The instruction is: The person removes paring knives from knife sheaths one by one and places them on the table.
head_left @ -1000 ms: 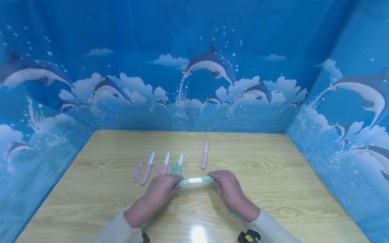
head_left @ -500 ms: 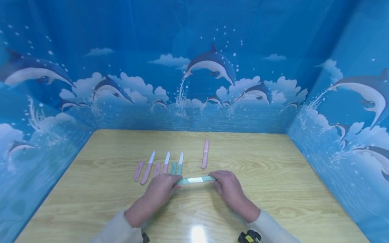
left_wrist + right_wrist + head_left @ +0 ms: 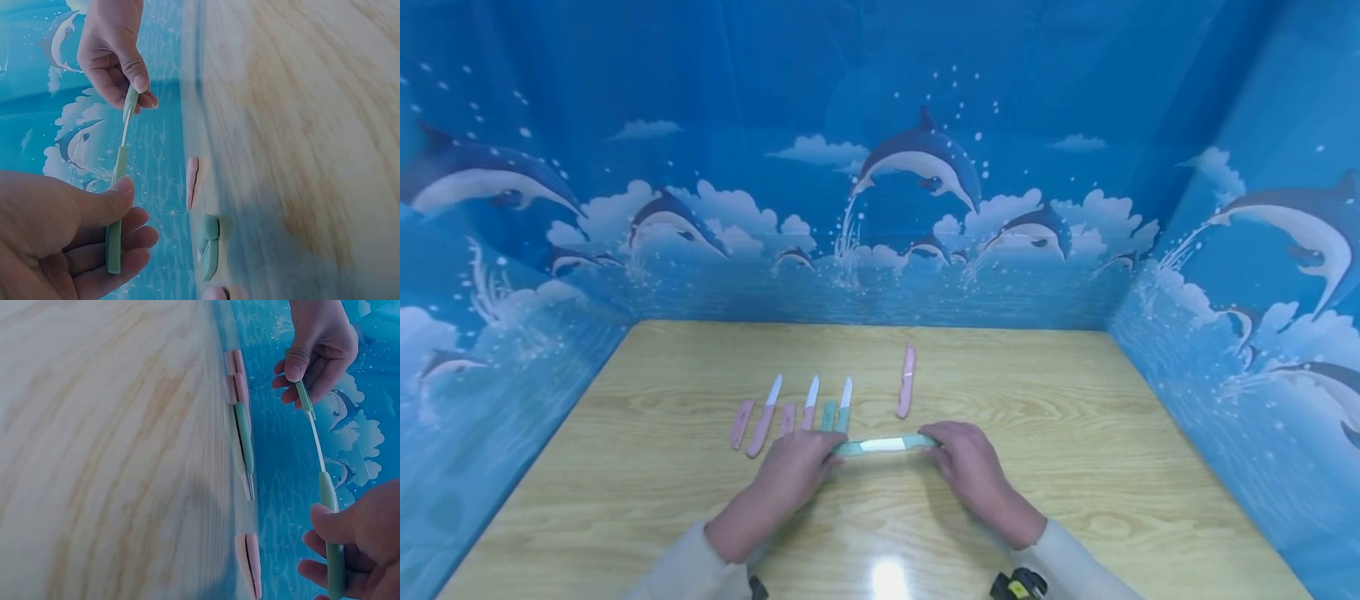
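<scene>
Between the two hands is a small knife with a white blade [image 3: 883,445] and a green handle [image 3: 335,556]. My right hand [image 3: 970,467] pinches the handle between thumb and fingers. The green sheath [image 3: 114,247] is pinched by my left hand [image 3: 796,467], thumb on one side and fingers on the other. Both pieces are held level and in line above the table. A stretch of blade shows bare between handle and sheath; its tip end is hidden inside the sheath.
Left of centre, a row holds a pink sheath [image 3: 742,423], a pink-handled knife [image 3: 762,429], another pink sheath [image 3: 787,417], another pink-handled knife [image 3: 810,404], a green sheath [image 3: 828,414] and a green-handled knife [image 3: 845,404]. A pink sheathed knife [image 3: 906,381] lies farther back on the wooden table [image 3: 1075,433].
My right hand has shifted slightly to the right, and a little more white blade shows between handle and sheath. The knives on the table have not moved.
</scene>
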`<action>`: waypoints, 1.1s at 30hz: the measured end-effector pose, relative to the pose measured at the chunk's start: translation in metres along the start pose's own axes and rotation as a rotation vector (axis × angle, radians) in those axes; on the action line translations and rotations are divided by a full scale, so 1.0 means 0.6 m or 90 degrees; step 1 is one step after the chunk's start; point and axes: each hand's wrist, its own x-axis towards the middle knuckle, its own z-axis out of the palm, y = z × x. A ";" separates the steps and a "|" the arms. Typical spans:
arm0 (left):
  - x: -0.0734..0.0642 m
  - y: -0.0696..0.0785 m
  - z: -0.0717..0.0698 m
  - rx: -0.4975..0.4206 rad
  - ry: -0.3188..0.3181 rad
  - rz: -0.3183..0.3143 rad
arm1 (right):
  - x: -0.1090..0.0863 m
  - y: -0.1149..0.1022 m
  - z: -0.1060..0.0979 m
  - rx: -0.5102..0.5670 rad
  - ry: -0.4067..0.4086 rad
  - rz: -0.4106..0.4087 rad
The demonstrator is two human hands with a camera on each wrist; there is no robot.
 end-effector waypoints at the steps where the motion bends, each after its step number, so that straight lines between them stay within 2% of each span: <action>1: 0.000 -0.001 0.000 0.002 0.001 0.000 | 0.000 0.000 0.000 -0.001 -0.003 0.002; 10: -0.002 -0.003 -0.002 0.010 -0.007 -0.019 | 0.002 0.001 -0.001 -0.009 -0.007 0.012; 16: -0.004 -0.005 -0.005 0.008 -0.013 -0.059 | 0.004 0.003 -0.002 -0.013 -0.026 0.056; 27: -0.005 -0.002 -0.003 -0.046 -0.005 -0.094 | 0.003 0.005 0.001 0.004 -0.042 0.082; 33: -0.005 -0.003 -0.003 -0.086 -0.017 -0.106 | 0.002 0.007 0.002 0.011 -0.042 0.085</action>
